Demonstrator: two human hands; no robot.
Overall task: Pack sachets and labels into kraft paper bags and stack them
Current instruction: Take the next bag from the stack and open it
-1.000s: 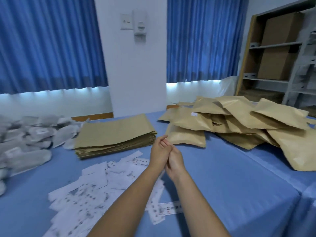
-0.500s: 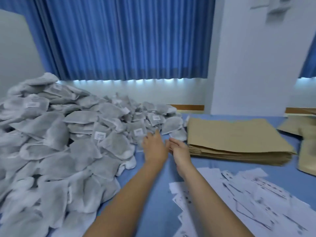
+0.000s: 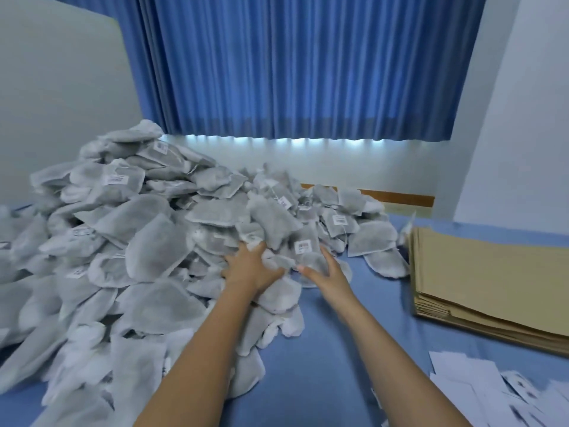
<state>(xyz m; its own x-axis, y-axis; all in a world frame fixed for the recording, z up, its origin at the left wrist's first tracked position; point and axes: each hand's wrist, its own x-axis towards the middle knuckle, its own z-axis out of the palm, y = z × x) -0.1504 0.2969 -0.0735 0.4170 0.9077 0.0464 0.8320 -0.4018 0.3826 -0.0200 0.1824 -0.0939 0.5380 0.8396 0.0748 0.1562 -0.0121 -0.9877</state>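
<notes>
Head view, one frame.

- Sachet pile (image 3: pixel 147 241): large grey heap on the blue tabletop (image 3: pixel 323 349), spreading from 8 o'clock round to 1 o'clock of the frame. Several sachets carried small white barcode stickers.
- Left grip (image 3: pixel 246 269): pushed into the near edge of the heap at frame centre, palm down. Its fingers were buried under sachets, so whether they were curled round anything could not be told.
- Right grip (image 3: pixel 326 272): just beside the left, at its 3 o'clock. It was wide, thumb held apart from the fingers, which lay against the heap's loose fringe. Nothing was visibly pinched.
- Key relation: a stickered sachet (image 3: pixel 303 248) lay between the two grips, at 1 o'clock from the left and 11 o'clock from the right, touching or nearly touching both. Its long axis ran roughly 12 to 6. Neither hand was clearly nearer. The right had the freer approach, the left being half covered.
- Kraft bag stack (image 3: pixel 492 278): flat and empty at 3 o'clock, well apart from both grips.
- Labels (image 3: pixel 492 392): loose white slips at 5 o'clock.

Judgement: sachet-gathering step, with bagging not yet begun for this round. The loose heap could slide when sachets are drawn out.
</notes>
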